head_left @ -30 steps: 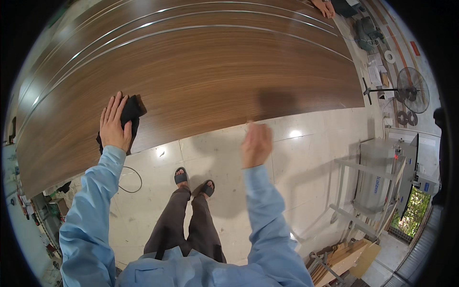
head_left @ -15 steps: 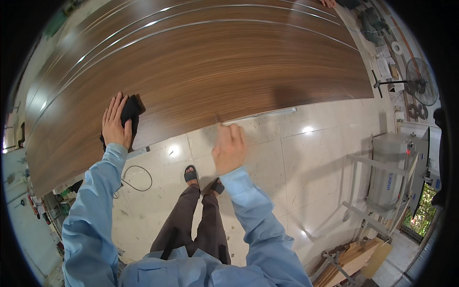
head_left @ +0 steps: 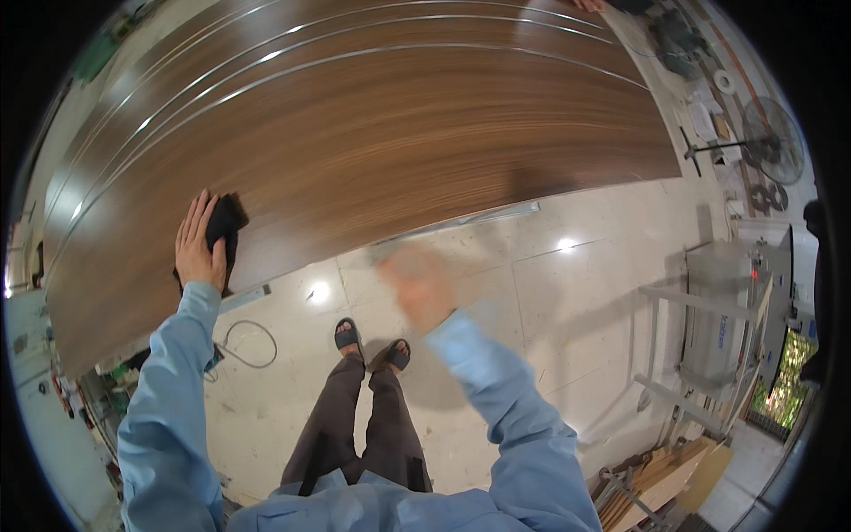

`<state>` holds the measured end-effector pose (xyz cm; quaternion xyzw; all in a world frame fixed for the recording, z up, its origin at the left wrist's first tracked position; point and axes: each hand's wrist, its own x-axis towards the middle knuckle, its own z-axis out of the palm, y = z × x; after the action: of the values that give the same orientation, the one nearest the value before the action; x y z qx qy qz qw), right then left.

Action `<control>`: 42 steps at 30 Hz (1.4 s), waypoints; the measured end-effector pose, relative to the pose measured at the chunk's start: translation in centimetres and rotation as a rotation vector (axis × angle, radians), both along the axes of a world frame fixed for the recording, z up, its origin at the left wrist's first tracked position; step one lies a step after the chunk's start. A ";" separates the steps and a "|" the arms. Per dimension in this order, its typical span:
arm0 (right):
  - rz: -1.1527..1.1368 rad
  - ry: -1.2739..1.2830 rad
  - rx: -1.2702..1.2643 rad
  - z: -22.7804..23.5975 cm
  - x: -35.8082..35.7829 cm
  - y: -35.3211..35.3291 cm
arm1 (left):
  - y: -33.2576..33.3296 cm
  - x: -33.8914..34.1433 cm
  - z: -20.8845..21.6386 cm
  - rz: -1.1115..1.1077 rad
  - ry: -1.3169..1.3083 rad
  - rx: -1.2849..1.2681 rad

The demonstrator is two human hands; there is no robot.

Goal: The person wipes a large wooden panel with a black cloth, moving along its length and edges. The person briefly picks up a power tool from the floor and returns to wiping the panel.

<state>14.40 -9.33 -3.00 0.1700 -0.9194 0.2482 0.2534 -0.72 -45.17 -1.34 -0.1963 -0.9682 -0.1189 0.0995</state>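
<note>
A large brown wood-grain panel (head_left: 355,133) with thin shiny metal strips inlaid across it lies in front of me. At its near left part, my left hand (head_left: 200,244) holds a crumpled black cloth (head_left: 224,226) against the surface. The fingers reach forward along the cloth, and the thumb lies over it. Off the panel's near edge, above the floor, my right hand (head_left: 421,284) is smeared by motion. Its fingers cannot be made out, nor can anything in them.
Another person's hand (head_left: 589,4) rests at the panel's far right edge. A fan (head_left: 769,142) stands to the right, near a grey metal frame (head_left: 696,306). Wooden boards (head_left: 665,479) lie at lower right. A looped cable (head_left: 251,344) lies on the tiled floor (head_left: 496,355).
My left hand and the black cloth have shifted slightly left and nearer. The right hand has moved from the panel's edge a little toward me, and is more blurred.
</note>
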 end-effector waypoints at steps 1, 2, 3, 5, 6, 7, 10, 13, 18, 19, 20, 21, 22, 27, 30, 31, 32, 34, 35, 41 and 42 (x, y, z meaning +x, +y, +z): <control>0.133 -0.197 0.075 -0.2 0.8 -0.9 | 0.0 -0.1 0.1 0.009 -0.008 0.000; -0.014 -0.107 0.042 -0.5 0.6 0.4 | 0.1 -0.2 0.1 -0.001 -0.004 -0.001; -0.072 -0.017 0.066 -0.6 0.9 2.4 | 0.2 -0.3 0.1 0.009 -0.010 0.000; -0.504 -0.057 0.029 -0.9 -0.3 11.9 | 0.3 -0.4 0.1 0.027 -0.015 -0.014; -0.681 -0.005 0.128 -1.0 -1.3 17.5 | 0.3 -0.4 0.0 0.066 -0.047 -0.036; -0.813 0.046 0.210 -1.5 -1.8 22.6 | 0.3 -0.4 -0.1 0.045 -0.020 -0.031; -0.911 0.061 0.231 -2.3 -3.2 29.1 | 0.2 -0.4 -0.3 0.051 -0.024 -0.048; -0.730 -0.023 0.143 -1.5 -2.6 19.3 | 0.1 -0.3 -0.3 0.069 -0.038 -0.057; -0.100 -0.267 -0.097 0.8 -0.3 0.2 | 0.2 -0.4 -0.1 0.032 -0.023 -0.050; -0.276 -0.099 -0.057 0.5 -0.1 0.8 | 0.1 -0.4 0.0 0.045 -0.042 -0.057; -0.405 0.019 0.022 -0.2 -0.2 2.0 | 0.2 -0.4 -0.1 0.065 -0.052 -0.063; -0.590 0.051 0.041 -1.3 -0.1 5.3 | 0.1 -0.4 -0.1 0.028 -0.020 -0.037; -0.735 0.143 -0.390 -2.9 -0.4 8.3 | 0.1 -0.4 -0.2 0.012 -0.011 -0.021; -0.866 0.195 -0.370 -8.4 -0.7 11.0 | 0.1 -0.2 -0.1 0.023 0.000 -0.030; -0.757 0.086 -0.334 -6.3 -0.5 -0.4 | 0.4 -0.1 0.2 0.040 -0.022 -0.025; -0.661 0.162 -0.294 -5.0 -0.7 -3.8 | 0.4 -0.1 0.3 0.039 -0.021 -0.017; -0.541 0.249 -0.182 -3.4 -0.6 -6.7 | 0.5 0.0 0.3 0.051 -0.025 -0.020; -0.160 0.049 -0.382 -0.8 -1.1 -9.1 | 0.5 0.1 0.3 0.043 -0.021 -0.032; -0.297 0.072 -0.301 0.1 -1.4 -9.0 | 0.4 -0.1 0.3 0.041 -0.029 -0.032; -0.896 0.119 -0.216 -0.1 -2.0 -2.2 | -1.1 -1.9 -0.3 -0.063 0.010 0.016; -0.805 0.137 -0.134 -0.5 -1.6 -2.6 | -1.4 -2.4 -0.3 -0.073 0.013 0.013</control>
<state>12.75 -11.90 -3.53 -0.2038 -0.8753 0.1768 0.4013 -3.11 -46.55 -1.64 -0.2319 -0.9589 -0.1273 0.1028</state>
